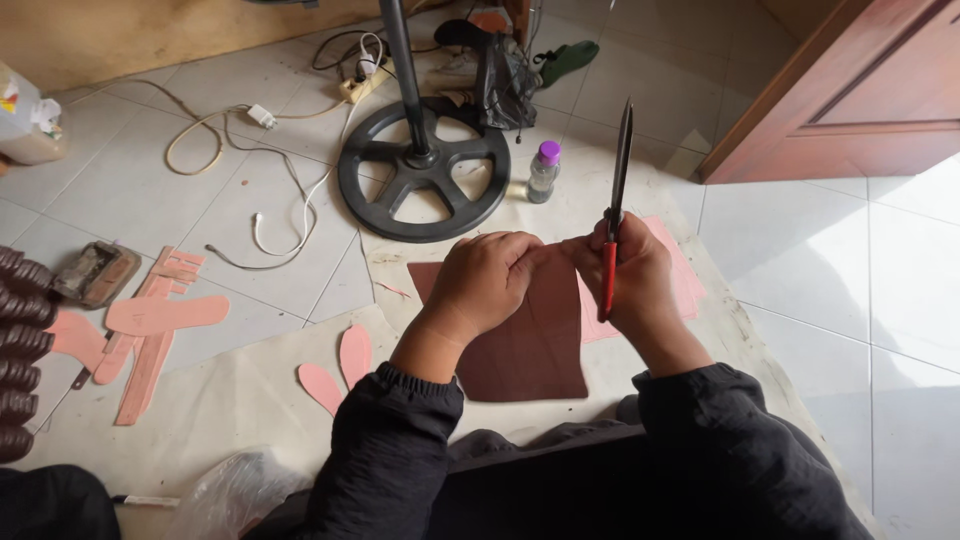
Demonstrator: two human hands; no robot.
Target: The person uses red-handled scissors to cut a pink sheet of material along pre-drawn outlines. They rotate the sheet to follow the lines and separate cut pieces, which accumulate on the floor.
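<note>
My left hand [485,280] pinches the top edge of a brown leather sheet [530,350] held above my lap. Closed around the red handles of long scissors [618,190] is my right hand [635,275]; the dark blades point up and away. The scissors sit just right of the sheet's upper edge. A pink sheet [685,285] lies on the floor paper behind my right hand. Both sleeves are black.
Pink sole-shaped cutouts [340,370] lie on beige paper [220,400] at the left, with more pink pieces [150,320] beyond. A black round fan base [423,170], a purple-capped bottle [543,172], cables and a power strip [362,85] sit ahead. A wooden door [850,90] stands right.
</note>
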